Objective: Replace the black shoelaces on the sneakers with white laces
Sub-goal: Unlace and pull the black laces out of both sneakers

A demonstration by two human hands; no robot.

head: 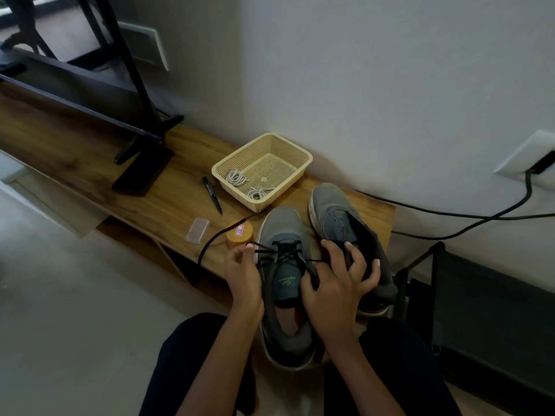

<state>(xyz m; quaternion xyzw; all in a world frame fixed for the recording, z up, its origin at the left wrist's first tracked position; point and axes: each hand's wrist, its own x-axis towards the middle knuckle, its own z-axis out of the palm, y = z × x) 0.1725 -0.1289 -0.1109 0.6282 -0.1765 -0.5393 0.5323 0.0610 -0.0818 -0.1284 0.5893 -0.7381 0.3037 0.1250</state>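
Two grey sneakers stand on the wooden bench. The nearer sneaker [282,235] hangs over the bench's front edge above my lap, with a black lace [279,252] threaded through its lower eyelets. My left hand [244,276] pinches the lace at the shoe's left side; a loose black end trails left over the bench edge. My right hand [336,283] grips the shoe's right side and pinches the lace there. The second sneaker [339,211], to the right, shows no lace. Two coils of white laces [240,178] lie in a cream basket [297,154].
A black marker [212,195], a clear plastic case [197,230] and an orange round box [239,232] lie on the bench [168,202]. A TV stand foot [144,163] sits at left. A black cable [468,216] runs along the wall. A black rack [426,265] stands at right.
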